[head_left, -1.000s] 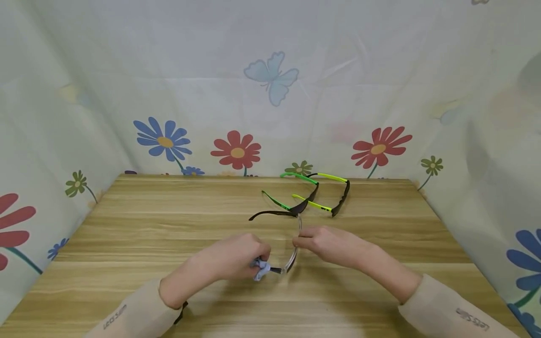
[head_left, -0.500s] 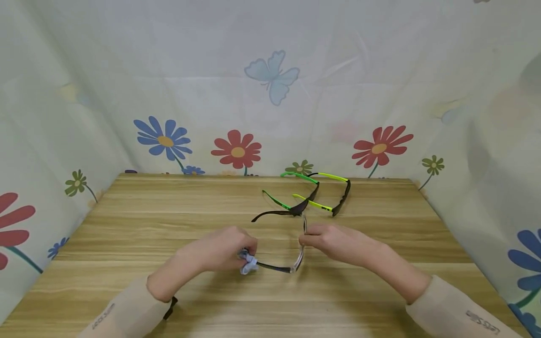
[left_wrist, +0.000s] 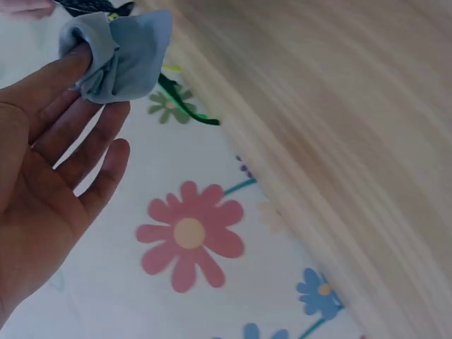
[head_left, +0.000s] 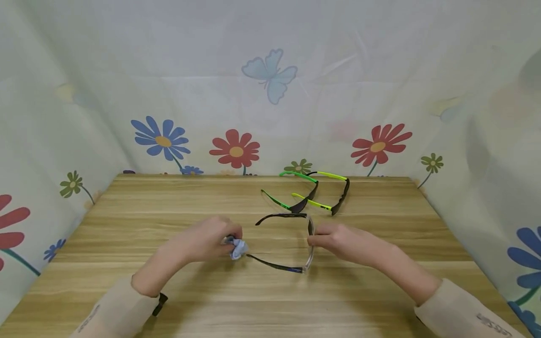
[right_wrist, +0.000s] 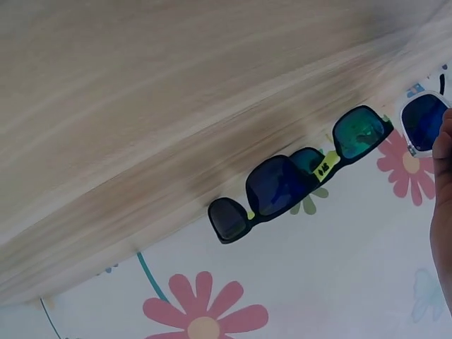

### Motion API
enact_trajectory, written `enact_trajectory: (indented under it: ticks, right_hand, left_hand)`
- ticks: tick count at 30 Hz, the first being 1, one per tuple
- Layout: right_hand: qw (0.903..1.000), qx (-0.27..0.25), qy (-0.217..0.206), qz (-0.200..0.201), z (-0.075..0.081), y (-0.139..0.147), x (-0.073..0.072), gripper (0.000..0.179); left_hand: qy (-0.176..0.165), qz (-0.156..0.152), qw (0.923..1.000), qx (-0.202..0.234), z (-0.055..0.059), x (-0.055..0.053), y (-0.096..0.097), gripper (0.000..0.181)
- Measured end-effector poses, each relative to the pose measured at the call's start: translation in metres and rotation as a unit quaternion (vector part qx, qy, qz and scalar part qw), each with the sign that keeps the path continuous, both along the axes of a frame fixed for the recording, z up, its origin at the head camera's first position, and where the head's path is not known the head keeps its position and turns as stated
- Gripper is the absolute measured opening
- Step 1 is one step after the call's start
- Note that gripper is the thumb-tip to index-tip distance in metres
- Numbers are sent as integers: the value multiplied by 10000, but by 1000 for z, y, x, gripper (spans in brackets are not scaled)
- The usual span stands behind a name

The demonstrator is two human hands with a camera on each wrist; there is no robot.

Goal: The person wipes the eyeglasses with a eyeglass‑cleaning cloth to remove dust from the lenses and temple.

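My left hand (head_left: 211,239) pinches a crumpled light blue cloth (head_left: 239,249) between thumb and fingers, the other fingers spread loosely in the left wrist view. The cloth sits just off the tip of one arm of a pair of sunglasses (head_left: 293,269) with a clear front frame and dark arms, both unfolded. My right hand (head_left: 344,241) grips these sunglasses by the middle of the front, the arms pointing left. In the right wrist view one blue mirrored lens (right_wrist: 424,121) shows beside the fingers; the rest is cut off by the image edge.
Behind the hands, green-armed sunglasses (head_left: 299,205) and yellow-armed sunglasses (head_left: 338,206) rest on the wooden table (head_left: 139,206), overlapping each other, arms unfolded. A flower-printed curtain (head_left: 190,84) stands along the back and sides. A black piece (head_left: 159,304) shows under the left sleeve.
My left hand has slid the cloth leftward along the sunglasses' near arm and off its tip. The right hand has shifted slightly right with the sunglasses. The other two pairs stay put.
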State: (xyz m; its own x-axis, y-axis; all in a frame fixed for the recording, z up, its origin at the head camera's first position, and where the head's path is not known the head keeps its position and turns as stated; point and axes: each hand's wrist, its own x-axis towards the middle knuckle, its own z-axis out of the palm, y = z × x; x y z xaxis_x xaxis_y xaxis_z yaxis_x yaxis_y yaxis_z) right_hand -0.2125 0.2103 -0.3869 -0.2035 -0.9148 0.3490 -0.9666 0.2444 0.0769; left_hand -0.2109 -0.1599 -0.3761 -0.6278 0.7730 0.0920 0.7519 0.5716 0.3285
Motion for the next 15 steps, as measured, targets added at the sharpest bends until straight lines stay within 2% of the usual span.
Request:
enact_trajectory:
  ticks: [5, 7, 10, 15]
  right_hand:
    - [9999, 77, 101, -58, -1, -6, 0, 36]
    - [9998, 119, 102, -93, -1, -8, 0, 36]
    - [9999, 103, 45, -111, -2, -12, 1, 35]
    - [10000, -16, 48, -79, -2, -18, 3, 30]
  left_hand:
    - [190, -291, 9992, 188, 14, 10, 18, 11]
    - [323, -436, 9982, 253, 16, 15, 26, 11]
    - [576, -636, 9958, 304, 16, 21, 36, 11]
    - [877, -717, 9934, 156, 13, 30, 48, 11]
